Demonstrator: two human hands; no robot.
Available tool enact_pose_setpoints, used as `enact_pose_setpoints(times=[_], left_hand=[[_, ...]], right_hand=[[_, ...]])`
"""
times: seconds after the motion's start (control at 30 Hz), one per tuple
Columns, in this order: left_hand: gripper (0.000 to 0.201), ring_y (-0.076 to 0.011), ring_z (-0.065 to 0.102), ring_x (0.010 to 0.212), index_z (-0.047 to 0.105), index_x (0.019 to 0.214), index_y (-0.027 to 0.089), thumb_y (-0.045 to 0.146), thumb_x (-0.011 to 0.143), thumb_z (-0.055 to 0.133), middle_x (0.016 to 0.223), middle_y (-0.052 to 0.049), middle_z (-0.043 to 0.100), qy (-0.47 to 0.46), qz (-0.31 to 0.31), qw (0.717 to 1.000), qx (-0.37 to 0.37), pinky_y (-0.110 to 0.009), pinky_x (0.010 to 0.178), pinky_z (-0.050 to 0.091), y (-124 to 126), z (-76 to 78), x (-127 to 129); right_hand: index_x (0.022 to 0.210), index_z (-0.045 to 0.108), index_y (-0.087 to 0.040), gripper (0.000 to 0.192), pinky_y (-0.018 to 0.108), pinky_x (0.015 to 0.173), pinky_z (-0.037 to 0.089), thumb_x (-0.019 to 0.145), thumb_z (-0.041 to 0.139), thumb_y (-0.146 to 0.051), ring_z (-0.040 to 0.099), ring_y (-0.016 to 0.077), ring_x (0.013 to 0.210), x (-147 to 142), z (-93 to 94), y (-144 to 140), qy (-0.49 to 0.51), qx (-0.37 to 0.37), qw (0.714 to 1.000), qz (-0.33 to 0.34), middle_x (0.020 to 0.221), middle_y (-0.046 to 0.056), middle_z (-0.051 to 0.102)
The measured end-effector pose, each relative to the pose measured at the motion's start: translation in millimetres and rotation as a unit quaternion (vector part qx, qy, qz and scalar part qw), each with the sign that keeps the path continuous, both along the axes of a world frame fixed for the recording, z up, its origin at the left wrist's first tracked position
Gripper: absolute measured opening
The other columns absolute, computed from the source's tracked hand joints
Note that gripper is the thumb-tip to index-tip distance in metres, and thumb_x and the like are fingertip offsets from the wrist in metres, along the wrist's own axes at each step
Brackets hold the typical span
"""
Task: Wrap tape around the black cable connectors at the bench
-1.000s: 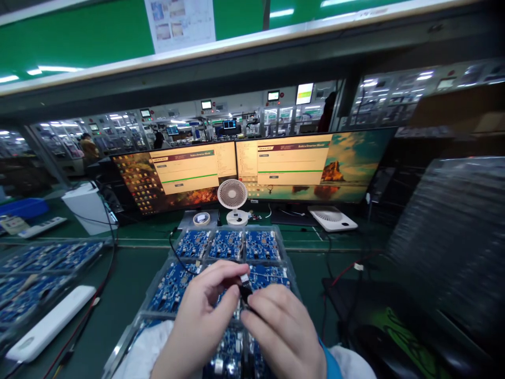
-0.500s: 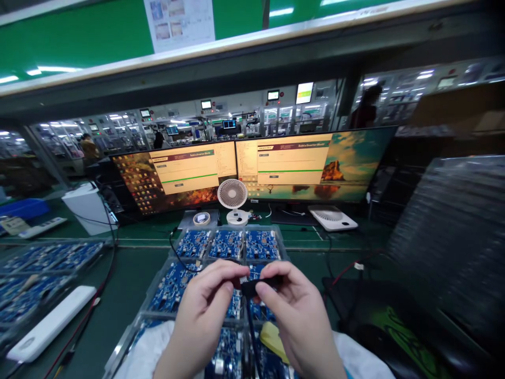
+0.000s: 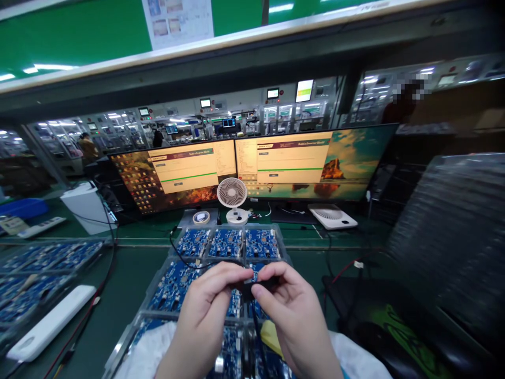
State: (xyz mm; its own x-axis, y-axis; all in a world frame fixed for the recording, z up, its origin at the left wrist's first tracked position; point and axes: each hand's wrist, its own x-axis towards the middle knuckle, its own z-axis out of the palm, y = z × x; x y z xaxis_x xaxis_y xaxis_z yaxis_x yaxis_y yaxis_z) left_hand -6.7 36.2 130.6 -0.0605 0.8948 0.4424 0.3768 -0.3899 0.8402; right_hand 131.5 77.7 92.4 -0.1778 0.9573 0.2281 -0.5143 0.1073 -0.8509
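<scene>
My left hand (image 3: 203, 316) and my right hand (image 3: 294, 316) meet above a clear tray (image 3: 173, 247) of blue circuit boards (image 3: 226, 243). Between the fingertips of both hands sits a small black connector (image 3: 252, 287) with a black cable (image 3: 256, 329) that hangs down from it between my wrists. My left thumb and forefinger pinch its left end, and my right fingers grip its right end. Fingers hide most of the connector. A yellow piece (image 3: 270, 337) shows under my right hand.
Two monitors (image 3: 252, 168) stand behind the tray, with a small white desk fan (image 3: 232, 197) before them and a flat white fan (image 3: 331, 217) to the right. A second tray of boards (image 3: 43, 263) and a white bar (image 3: 51, 321) lie left. Dark wrapped stack (image 3: 453, 237) at right.
My right hand rose from under the left and took the connector's right end. The connector turned from upright to level, and both hands moved slightly up.
</scene>
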Motion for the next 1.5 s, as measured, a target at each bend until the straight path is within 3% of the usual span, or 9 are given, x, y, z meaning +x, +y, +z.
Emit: enact_pose_setpoints(times=[1.07, 1.5], left_hand=[[0.044, -0.0167, 0.066, 0.100, 0.076, 0.100, 0.029, 0.003, 0.086, 0.043, 0.104, -0.001, 0.073, 0.010, 0.001, 1.000, -0.001, -0.027, 0.087, 0.052, -5.3, 2.3, 2.3], [0.024, -0.0187, 0.068, 0.091, 0.076, 0.097, 0.022, 0.018, 0.089, 0.054, 0.094, -0.006, 0.074, 0.040, 0.022, 0.999, -0.009, -0.027, 0.081, 0.053, -3.0, 7.9, 7.7]], right_hand=[[0.079, 0.064, -0.022, 0.015, 0.020, 0.065, 0.053, 0.073, 0.077, -0.020, 0.063, 0.0130, 0.071, -1.7, 2.9, -0.6, -0.010, -0.005, 1.000, -0.016, 0.076, -0.002, 0.065], [0.078, 0.063, -0.021, 0.015, 0.023, 0.066, 0.055, 0.072, 0.077, -0.019, 0.065, 0.0150, 0.072, -1.8, 3.1, -0.1, -0.021, 0.000, 0.999, -0.025, 0.075, -0.001, 0.065]])
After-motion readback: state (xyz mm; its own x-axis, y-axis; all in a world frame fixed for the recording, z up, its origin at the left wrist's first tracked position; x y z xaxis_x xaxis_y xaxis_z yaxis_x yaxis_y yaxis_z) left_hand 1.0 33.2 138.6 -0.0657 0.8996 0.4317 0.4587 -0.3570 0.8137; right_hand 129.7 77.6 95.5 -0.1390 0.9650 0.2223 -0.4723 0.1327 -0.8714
